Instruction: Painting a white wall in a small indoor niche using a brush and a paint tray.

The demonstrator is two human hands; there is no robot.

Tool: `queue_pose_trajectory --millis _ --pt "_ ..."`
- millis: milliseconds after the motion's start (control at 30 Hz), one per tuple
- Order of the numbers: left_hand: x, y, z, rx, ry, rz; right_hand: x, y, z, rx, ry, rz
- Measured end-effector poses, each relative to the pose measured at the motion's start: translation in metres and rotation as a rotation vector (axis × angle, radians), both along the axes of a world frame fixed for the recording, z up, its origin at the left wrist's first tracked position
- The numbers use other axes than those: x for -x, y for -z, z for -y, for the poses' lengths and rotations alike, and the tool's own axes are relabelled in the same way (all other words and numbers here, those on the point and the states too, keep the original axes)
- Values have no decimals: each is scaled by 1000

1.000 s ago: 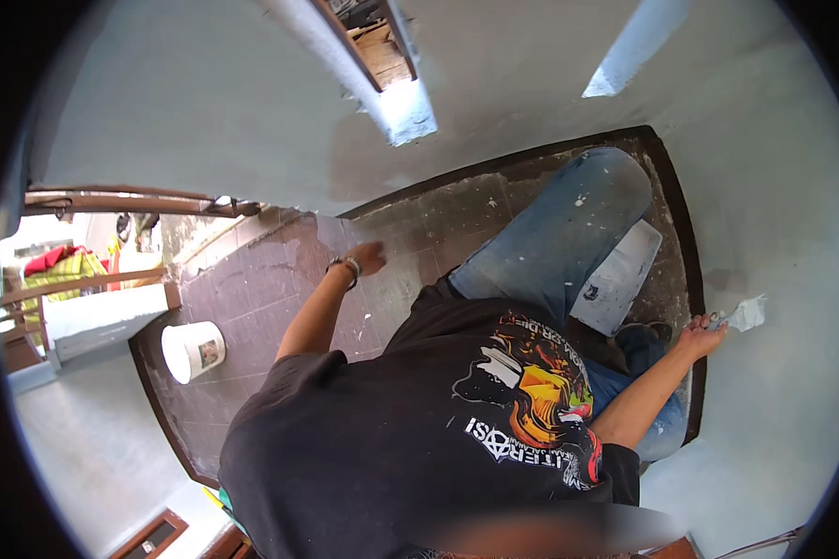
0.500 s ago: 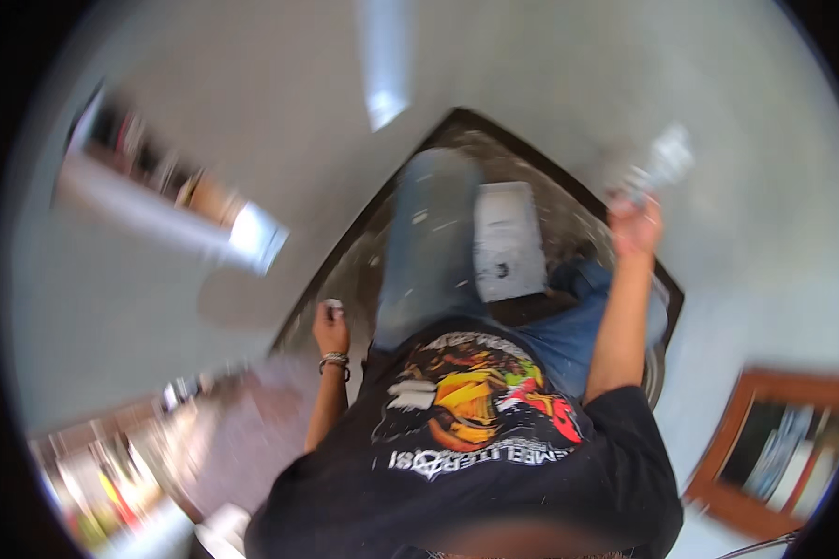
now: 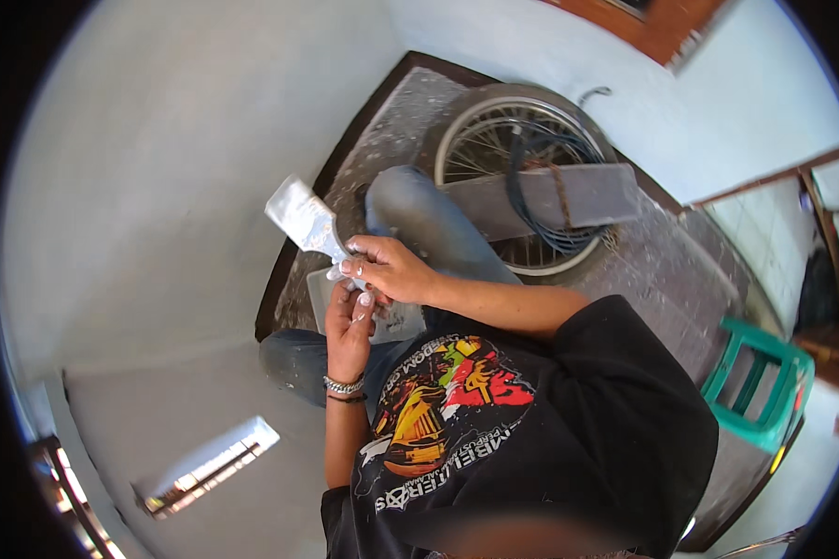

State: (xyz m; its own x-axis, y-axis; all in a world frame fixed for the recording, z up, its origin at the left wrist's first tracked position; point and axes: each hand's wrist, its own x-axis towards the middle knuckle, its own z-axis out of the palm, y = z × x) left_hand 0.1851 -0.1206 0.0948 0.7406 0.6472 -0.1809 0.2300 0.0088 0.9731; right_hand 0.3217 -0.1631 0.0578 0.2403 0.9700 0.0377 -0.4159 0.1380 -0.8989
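Observation:
A putty knife with a broad, pale blade is held up in front of my chest, its blade pointing to the far left. White paste smears the blade near the handle. My right hand is closed round the handle just below the blade. Below it, my left hand pinches at the handle's lower end, mostly hidden by fingers. White paste coats the fingertips of both hands. Under the hands, a shallow light tray with white residue rests between my legs, partly covered by my wrists.
A spoked wheel lies on the floor ahead, with a grey board and a coiled dark cable on it. A green plastic stool stands at right. Pale walls close in at left and ahead.
The view has turned to the right. My hands, wide apart before, have come together; the putty knife, held out at right by my right hand, is now between both.

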Motion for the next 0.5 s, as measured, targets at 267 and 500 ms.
queue_pose_trajectory --millis 267,500 --pt "-65 13 3 134 259 36 -87 41 113 -176 301 22" --pt "-76 11 -16 161 215 118 -153 237 421 1035 1474 127"
